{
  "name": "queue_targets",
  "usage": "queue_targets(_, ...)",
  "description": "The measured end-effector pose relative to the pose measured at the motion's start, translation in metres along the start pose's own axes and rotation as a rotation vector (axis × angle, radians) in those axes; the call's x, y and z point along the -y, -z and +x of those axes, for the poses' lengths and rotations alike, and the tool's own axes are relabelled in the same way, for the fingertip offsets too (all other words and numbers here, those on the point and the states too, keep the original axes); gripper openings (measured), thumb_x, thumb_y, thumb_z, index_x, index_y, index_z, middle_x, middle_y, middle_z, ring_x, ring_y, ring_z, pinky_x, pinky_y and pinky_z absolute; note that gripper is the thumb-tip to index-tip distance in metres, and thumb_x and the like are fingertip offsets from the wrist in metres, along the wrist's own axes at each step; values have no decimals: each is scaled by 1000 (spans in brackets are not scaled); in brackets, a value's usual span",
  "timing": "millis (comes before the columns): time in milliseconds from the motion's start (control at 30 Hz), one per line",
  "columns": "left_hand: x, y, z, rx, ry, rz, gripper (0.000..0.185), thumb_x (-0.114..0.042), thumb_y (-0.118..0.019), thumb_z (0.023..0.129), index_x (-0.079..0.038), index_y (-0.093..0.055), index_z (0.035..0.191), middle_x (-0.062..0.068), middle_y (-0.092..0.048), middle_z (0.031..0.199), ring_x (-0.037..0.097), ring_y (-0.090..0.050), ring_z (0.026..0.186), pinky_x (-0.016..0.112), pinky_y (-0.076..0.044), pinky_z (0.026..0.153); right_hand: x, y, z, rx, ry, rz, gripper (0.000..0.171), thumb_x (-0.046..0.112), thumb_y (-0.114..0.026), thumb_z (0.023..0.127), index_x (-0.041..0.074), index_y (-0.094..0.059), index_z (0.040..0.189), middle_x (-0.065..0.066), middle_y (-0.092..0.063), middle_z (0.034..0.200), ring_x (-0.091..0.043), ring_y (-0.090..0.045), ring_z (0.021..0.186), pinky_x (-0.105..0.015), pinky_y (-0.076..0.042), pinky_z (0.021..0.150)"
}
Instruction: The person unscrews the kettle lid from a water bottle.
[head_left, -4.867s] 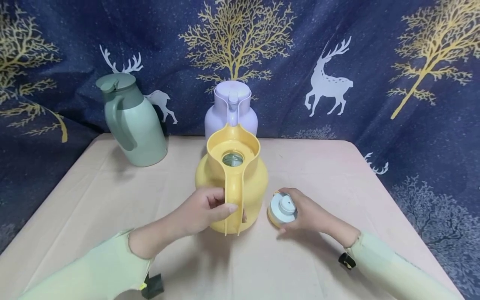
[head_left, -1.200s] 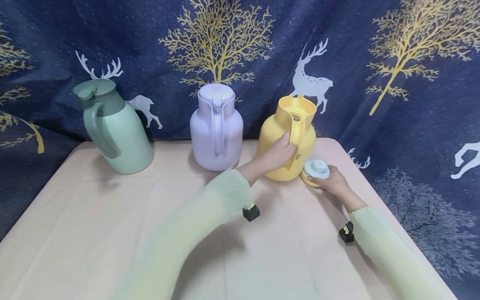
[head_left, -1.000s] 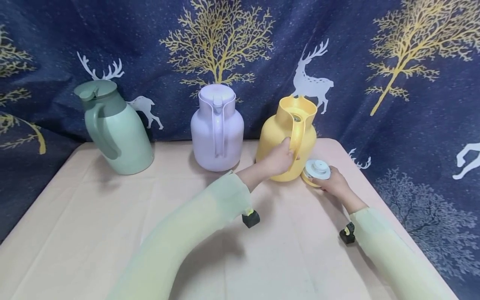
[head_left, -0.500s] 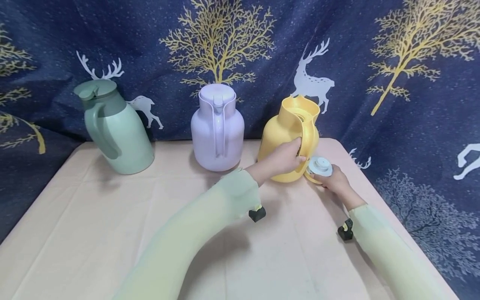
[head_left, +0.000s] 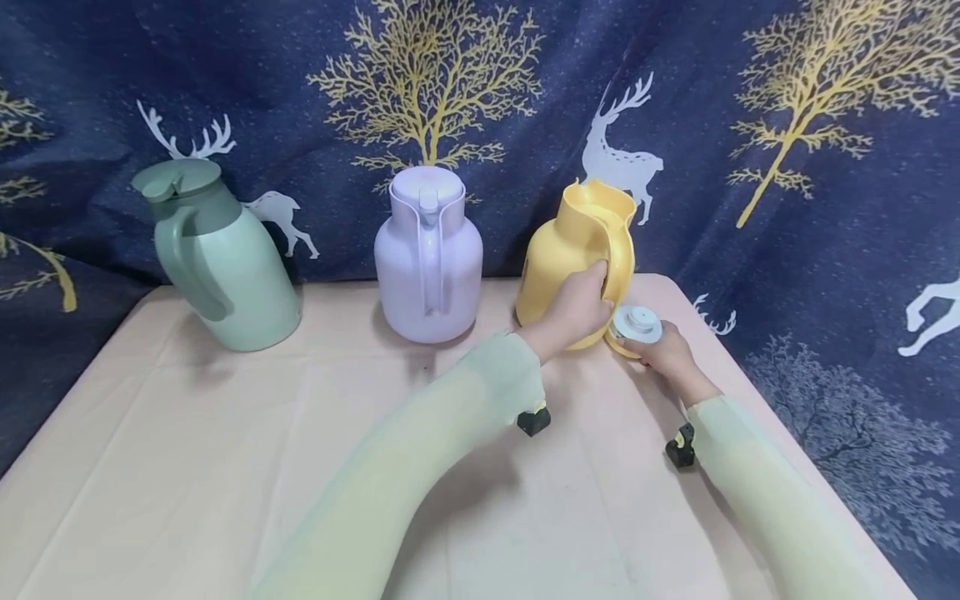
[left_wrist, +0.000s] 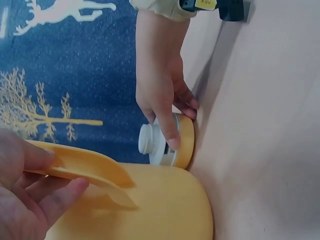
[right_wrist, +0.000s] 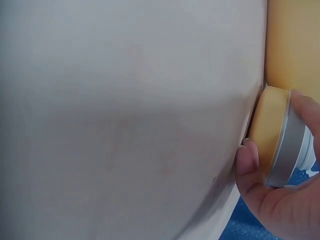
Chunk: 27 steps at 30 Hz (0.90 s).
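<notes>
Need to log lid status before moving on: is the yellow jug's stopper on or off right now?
Off. The stopper sits on the table beside the yellow jug, held by the right hand; the left hand grips the jug's handle.

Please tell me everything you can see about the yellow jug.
The yellow jug looks like matte plastic, round-bodied with a narrower collar, a pouring lip and a curved handle. It stands upright at the table's far right, beside the lilac jug. Its mouth is open; the lid rests on the table against its base, held by the right hand. The left hand grips the handle.
</notes>
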<state>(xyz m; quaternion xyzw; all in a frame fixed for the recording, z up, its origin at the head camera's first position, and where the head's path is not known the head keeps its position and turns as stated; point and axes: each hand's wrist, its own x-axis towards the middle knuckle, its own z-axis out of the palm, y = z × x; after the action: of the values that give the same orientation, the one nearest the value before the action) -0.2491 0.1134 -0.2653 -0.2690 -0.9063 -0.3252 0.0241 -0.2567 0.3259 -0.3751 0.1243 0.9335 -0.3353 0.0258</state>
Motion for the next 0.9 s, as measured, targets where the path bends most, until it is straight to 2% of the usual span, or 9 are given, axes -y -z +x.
queue_targets(267,11,2,19,-9,15,1,25,-10,-60,95,-6,-53,119,10,-69,103,18,-59,88,29,-51,83,6,-4,26,-34,-75,65,83,44,-71,87,-9,-36,140,-12,-54,108,-13,-54,72,-20,-46,61)
queue_targets(533,16,-6,32,-29,62,-38,27,-13,-59,97,-10,-53,123,5,-69,116,17,-64,108,27,-51,94,13,-6,49,-52,-153,158,93,45,-71,86,-7,-23,147,-13,-48,119,-15,-54,82,-21,-49,67)
queue_targets(700,16,-9,35,-58,42,-64,24,-13,-60,96,-10,-55,119,5,-70,112,17,-65,104,27,-51,91,17,-7,61,-58,-145,166,95,48,-69,86,-4,-21,149,-15,-50,126,-17,-56,88,-22,-50,72)
queue_targets(900,14,-11,36,-53,40,-109,22,-13,-61,96,-10,-55,116,4,-68,106,16,-61,95,26,-49,85,24,-7,73,-63,-144,178,86,44,-66,86,-4,-28,146,-9,-53,114,-11,-59,76,-22,-53,69)
